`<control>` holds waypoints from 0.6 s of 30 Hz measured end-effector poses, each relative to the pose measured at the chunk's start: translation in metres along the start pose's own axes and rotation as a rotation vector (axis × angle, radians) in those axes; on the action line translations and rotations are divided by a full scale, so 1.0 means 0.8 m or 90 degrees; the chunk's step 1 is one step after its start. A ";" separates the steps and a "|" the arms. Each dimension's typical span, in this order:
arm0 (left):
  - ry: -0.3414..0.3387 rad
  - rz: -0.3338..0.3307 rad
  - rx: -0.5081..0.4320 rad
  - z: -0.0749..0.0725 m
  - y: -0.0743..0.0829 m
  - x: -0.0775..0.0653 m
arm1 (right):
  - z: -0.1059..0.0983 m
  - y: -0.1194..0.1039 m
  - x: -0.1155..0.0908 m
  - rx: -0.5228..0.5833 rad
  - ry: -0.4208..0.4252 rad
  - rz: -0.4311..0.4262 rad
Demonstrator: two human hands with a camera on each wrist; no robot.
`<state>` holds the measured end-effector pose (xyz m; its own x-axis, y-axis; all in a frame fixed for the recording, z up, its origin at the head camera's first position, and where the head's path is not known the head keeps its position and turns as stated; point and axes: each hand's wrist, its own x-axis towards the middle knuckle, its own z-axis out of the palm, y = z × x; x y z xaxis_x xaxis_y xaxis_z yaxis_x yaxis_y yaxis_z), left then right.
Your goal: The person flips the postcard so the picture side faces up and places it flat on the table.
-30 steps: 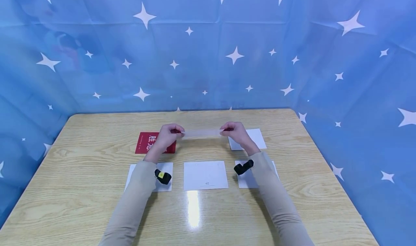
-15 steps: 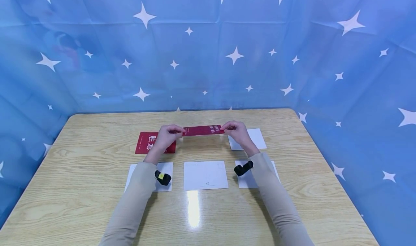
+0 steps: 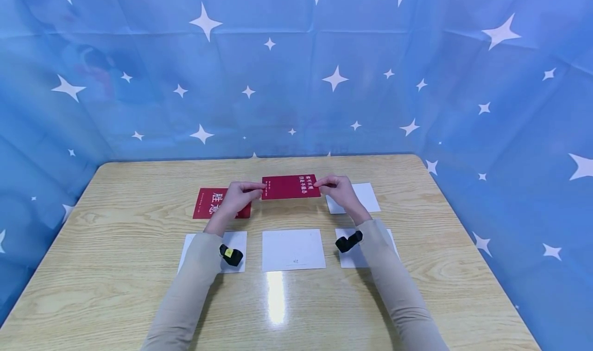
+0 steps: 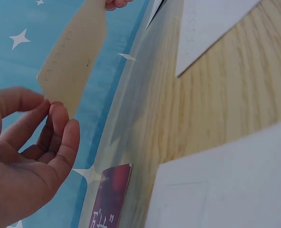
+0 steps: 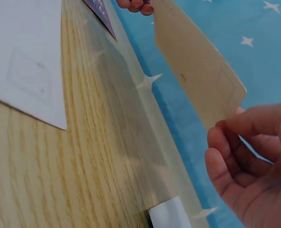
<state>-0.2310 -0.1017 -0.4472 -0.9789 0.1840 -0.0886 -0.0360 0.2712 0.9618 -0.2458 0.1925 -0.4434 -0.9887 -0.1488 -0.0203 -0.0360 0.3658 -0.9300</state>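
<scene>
Between both hands a red postcard (image 3: pixel 287 187) with white lettering is held above the back middle of the table, its red face toward the head camera. My left hand (image 3: pixel 237 199) pinches its left short edge between thumb and fingers. At the opposite short edge, my right hand (image 3: pixel 340 194) pinches it the same way. Both wrist views show the card's pale back (image 4: pixel 76 52), printed with faint marks. Under the left hand and wrist, another red card (image 3: pixel 204 204) lies partly hidden. A white card (image 3: pixel 366 197) lies just beyond the right hand.
In the front row lie a white card (image 3: pixel 294 250) in the middle, one white card (image 3: pixel 238 266) partly under the left forearm and another white card (image 3: pixel 349 261) partly under the right. A blue star-patterned cloth (image 3: pixel 296 99) hangs behind the wooden table (image 3: pixel 106 263).
The held card first showed its pale side nearly edge-on. It has turned over so its red lettered face shows fully. Both hands stay almost in place, still pinching it; the cards on the table have not moved.
</scene>
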 end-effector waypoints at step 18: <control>-0.064 0.031 0.032 0.006 -0.013 0.000 | 0.001 0.013 -0.003 -0.043 -0.078 0.002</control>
<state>-0.2296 -0.0999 -0.4584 -0.9540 0.2915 -0.0700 0.0238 0.3063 0.9516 -0.2433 0.1960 -0.4531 -0.9637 -0.2572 -0.0716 -0.0467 0.4265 -0.9033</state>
